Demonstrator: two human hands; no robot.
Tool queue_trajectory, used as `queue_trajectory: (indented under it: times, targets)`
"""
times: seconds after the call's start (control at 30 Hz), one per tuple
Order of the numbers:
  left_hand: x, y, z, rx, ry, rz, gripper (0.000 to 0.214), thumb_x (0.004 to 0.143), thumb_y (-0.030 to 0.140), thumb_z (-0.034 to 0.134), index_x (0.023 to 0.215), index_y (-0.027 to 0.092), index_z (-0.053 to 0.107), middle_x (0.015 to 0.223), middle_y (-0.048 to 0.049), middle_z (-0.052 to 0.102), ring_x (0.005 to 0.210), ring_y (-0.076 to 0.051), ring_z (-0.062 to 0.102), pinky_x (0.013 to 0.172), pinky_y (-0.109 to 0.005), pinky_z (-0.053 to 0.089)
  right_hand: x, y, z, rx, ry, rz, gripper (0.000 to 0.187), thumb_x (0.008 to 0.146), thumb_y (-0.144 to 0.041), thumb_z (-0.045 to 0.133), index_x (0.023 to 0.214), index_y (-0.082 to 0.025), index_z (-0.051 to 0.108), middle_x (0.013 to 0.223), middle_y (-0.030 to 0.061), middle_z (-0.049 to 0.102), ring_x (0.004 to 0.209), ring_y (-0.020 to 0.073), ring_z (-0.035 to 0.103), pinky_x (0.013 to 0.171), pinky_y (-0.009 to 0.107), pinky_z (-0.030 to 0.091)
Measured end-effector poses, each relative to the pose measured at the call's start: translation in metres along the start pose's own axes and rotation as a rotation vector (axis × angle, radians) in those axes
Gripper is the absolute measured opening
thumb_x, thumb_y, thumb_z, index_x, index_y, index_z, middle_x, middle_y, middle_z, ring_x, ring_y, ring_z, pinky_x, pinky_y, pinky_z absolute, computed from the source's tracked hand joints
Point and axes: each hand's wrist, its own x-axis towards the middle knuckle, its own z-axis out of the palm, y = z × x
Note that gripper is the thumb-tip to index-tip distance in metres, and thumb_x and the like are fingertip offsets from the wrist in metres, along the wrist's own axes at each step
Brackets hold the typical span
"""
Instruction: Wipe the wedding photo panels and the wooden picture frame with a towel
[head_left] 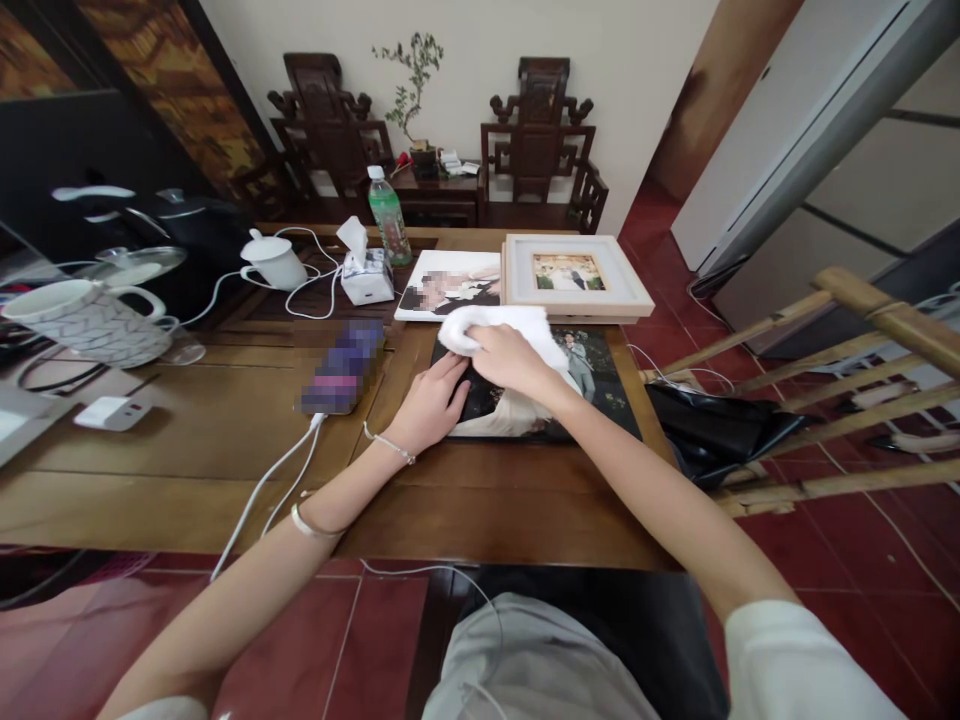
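Note:
A dark glossy photo print [600, 385] lies flat on the wooden table [225, 460] in front of me. My left hand [431, 405] rests flat on the print's left edge, fingers stretched out. My right hand [510, 358] is closed on a white cloth [502, 325] and presses it on the upper part of the print. Just behind lie a second unframed photo [450, 285] and a white framed photo [574, 275].
A phone [343, 368] on a white cable lies left of my left hand. Further left stand a tissue box [366, 275], a green bottle [388, 215], a white teapot [271, 262] and a patterned mug [90, 320]. A bamboo rack [825, 400] and black bag [712, 425] are at the right.

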Motion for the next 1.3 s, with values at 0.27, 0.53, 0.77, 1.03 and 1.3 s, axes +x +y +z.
queue_trajectory:
  times: [0.27,0.53,0.77,1.03,1.3]
  targets:
    - [-0.001,0.000,-0.001,-0.026,0.005,0.015,0.038,0.094,0.024,0.039,0.127,0.015,0.055,0.136,-0.0139,0.053,0.130,-0.028,0.046,0.105,-0.047,0.043,-0.005,0.000,-0.005,-0.018,-0.008,0.050,0.036,0.083,-0.014,0.040,0.109,-0.017,0.064,0.111,0.0132,0.067,0.097,0.0280,0.063,0.080,0.035,0.048]
    - [-0.001,-0.003,0.004,-0.006,-0.012,-0.021,0.046,0.095,0.027,0.036,0.134,0.007,0.049,0.145,-0.0167,0.045,0.140,-0.027,0.034,0.111,-0.048,0.035,-0.082,0.094,-0.021,-0.234,0.064,0.189,0.038,0.079,-0.009,0.038,0.105,-0.012,0.066,0.103,0.0181,0.070,0.098,0.0312,0.064,0.086,0.040,0.048]
    - [-0.001,-0.003,0.006,-0.037,0.007,-0.032,0.044,0.095,0.027,0.037,0.135,0.012,0.049,0.146,-0.0153,0.045,0.140,-0.026,0.034,0.111,-0.050,0.035,-0.165,0.073,-0.001,-0.291,0.012,0.032,0.036,0.069,-0.002,0.042,0.088,-0.015,0.070,0.145,0.0150,0.045,0.142,0.0344,0.024,0.109,0.065,0.025]
    - [-0.001,-0.002,0.005,-0.026,-0.004,-0.036,0.046,0.095,0.028,0.036,0.134,0.009,0.049,0.145,-0.0166,0.045,0.140,-0.027,0.034,0.110,-0.051,0.035,-0.203,0.037,0.008,-0.258,-0.023,-0.073,0.032,0.065,0.000,0.046,0.069,-0.020,0.070,0.148,0.0073,0.041,0.142,0.0358,0.021,0.110,0.068,0.019]
    - [-0.001,-0.006,0.004,-0.040,-0.023,-0.031,0.046,0.095,0.030,0.037,0.135,0.011,0.048,0.147,-0.0160,0.043,0.140,-0.027,0.034,0.111,-0.051,0.033,-0.129,0.086,-0.004,-0.250,0.015,0.041,0.043,0.074,-0.005,0.043,0.109,-0.011,0.067,0.137,0.0218,0.052,0.139,0.0319,0.031,0.108,0.061,0.026]
